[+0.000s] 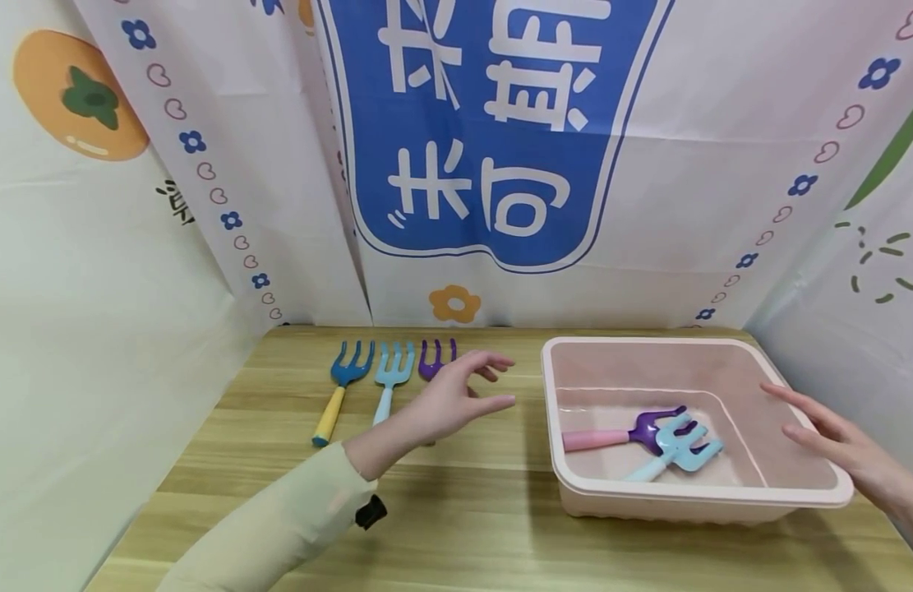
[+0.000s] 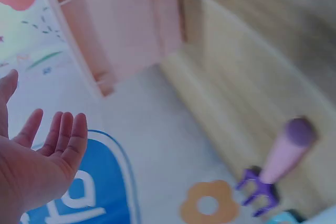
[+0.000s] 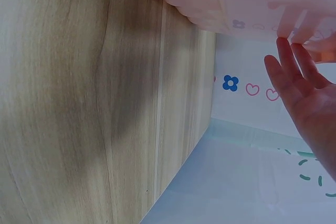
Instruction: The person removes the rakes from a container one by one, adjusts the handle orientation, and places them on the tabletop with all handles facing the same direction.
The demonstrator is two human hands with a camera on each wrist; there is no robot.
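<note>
- Pale pink bin (image 1: 670,491), on the right of the table (image 1: 471,526); the right hand (image 1: 841,440) is at its right side, fingers fairly straight, thumb apart from them. How firmly it bears on the wall, I cannot tell.
- Inside the bin, a pink-handled purple fork (image 1: 604,439) lies with a light-blue fork (image 1: 681,450) partly across it; the near rim cuts off the end of the light-blue handle.
- Left hand (image 1: 454,393), spread and holding nothing, thumb well away from lightly bent fingers; it hangs over the table, its fingertips pointing toward the bin.
- Under and beside that hand, a second purple fork (image 1: 429,370) on the table; the hand blocks most of it from above, though the left wrist view shows its pink handle.
- Next to it, another light-blue fork (image 1: 389,378), lower handle hidden by the forearm; then a blue fork with a yellow handle (image 1: 339,383), fully visible.
- Pale sleeve (image 1: 278,518) on the left arm, slanting up from the near edge.
- Behind everything, a white printed cloth (image 1: 648,288).
</note>
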